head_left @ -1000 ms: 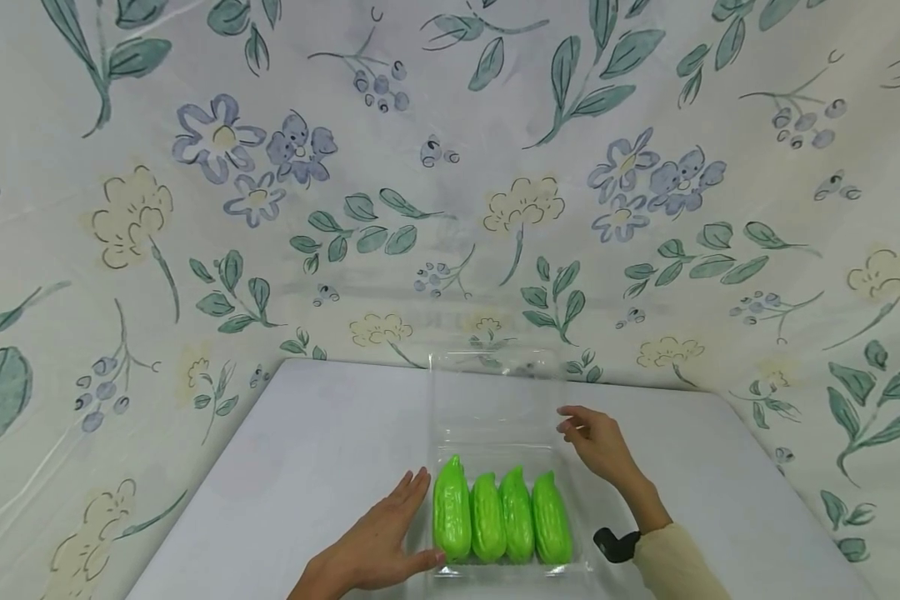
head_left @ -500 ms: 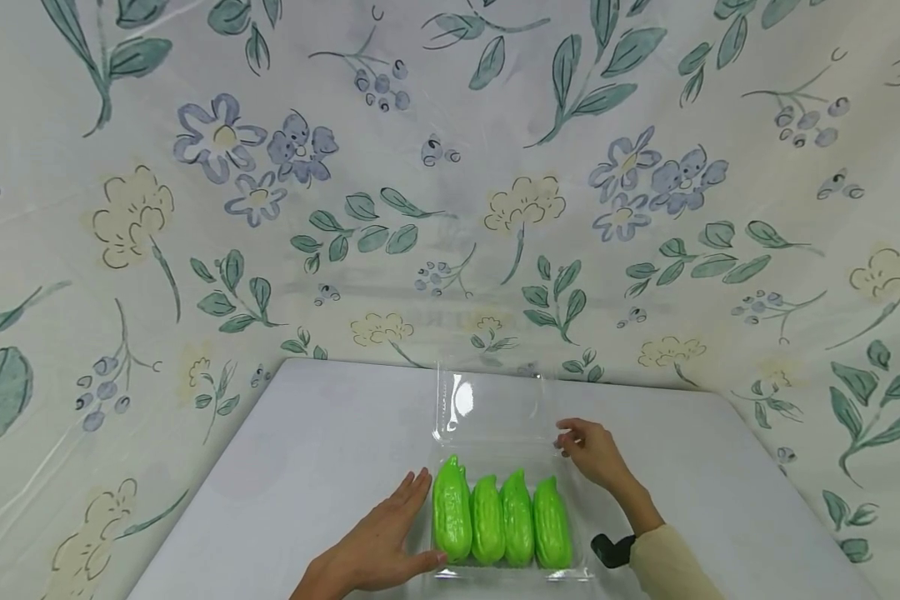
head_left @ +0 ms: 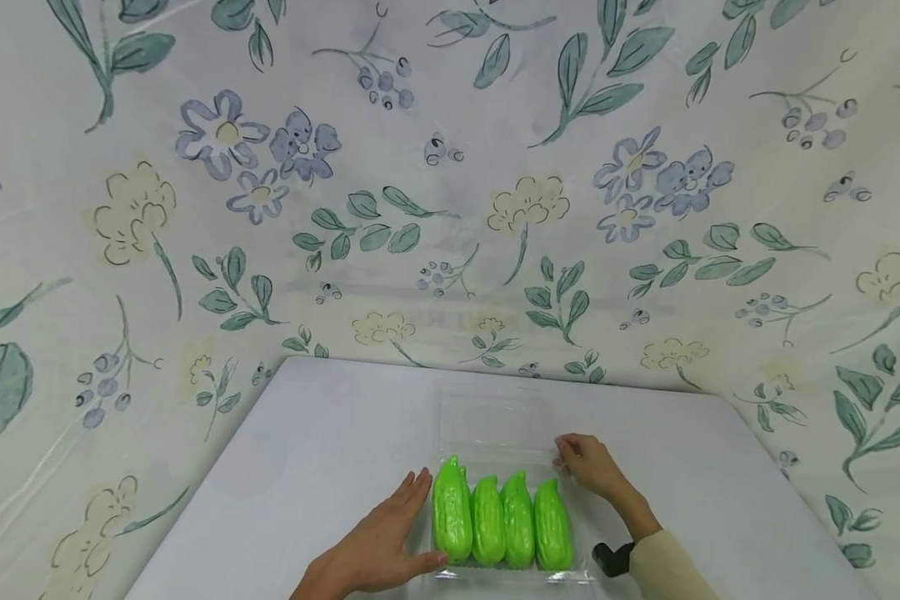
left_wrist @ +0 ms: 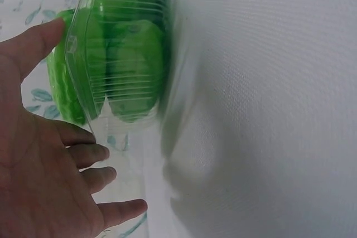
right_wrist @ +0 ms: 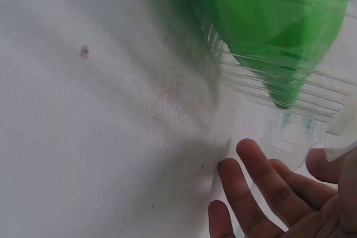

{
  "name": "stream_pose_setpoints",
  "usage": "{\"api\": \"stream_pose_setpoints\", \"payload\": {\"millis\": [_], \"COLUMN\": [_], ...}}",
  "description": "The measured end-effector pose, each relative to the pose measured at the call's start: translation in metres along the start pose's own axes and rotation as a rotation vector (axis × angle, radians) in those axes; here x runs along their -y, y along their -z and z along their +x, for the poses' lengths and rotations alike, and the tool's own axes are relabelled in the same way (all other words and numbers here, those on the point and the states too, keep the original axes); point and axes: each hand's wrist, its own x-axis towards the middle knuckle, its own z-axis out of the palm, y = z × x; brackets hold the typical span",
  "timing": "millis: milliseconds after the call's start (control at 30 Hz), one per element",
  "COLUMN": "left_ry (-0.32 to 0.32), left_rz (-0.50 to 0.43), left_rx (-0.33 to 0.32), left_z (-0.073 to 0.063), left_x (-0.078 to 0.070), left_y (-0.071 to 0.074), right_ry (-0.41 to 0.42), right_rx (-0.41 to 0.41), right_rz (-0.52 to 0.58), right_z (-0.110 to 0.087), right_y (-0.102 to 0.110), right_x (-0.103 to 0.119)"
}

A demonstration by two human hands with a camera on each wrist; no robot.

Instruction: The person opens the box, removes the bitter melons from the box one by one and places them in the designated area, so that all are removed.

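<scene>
Box [head_left: 517,575] is seemingly steadied by left hand [head_left: 382,533], fingers straight; whether lid [head_left: 495,421] is pinched by right hand [head_left: 591,467] cannot be told.

right wrist: green gourd [right_wrist: 273,20] cropped above | contact, right fingers [right_wrist: 270,181] to lid [head_left: 492,421]: unclear

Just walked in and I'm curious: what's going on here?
A person has both hands at a clear plastic box on a white table. It holds at least four green, gourd-like pieces, and its lid is open at the back. The left hand is spread along the left side, thumb at the near corner. The right hand is by the far right corner; whether it grips is unclear.
</scene>
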Motion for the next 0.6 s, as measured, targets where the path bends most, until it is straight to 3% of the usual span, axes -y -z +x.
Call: {"api": "stream_pose_setpoints", "payload": {"millis": [367, 600], "left_ry": [0.001, -0.015], "left_rz": [0.006, 0.017], "left_rx": [-0.002, -0.011], "left_z": [-0.001, -0.001], "left_x": [-0.001, 0.0], "left_y": [0.002, 0.003], "right_ry": [-0.005, 0.078], "right_rx": [0.007, 0.002], "right_rz": [-0.002, -0.012], "right_z": [-0.002, -0.006], "right_y": [0.007, 0.018], "right_x": [0.001, 0.006]}}
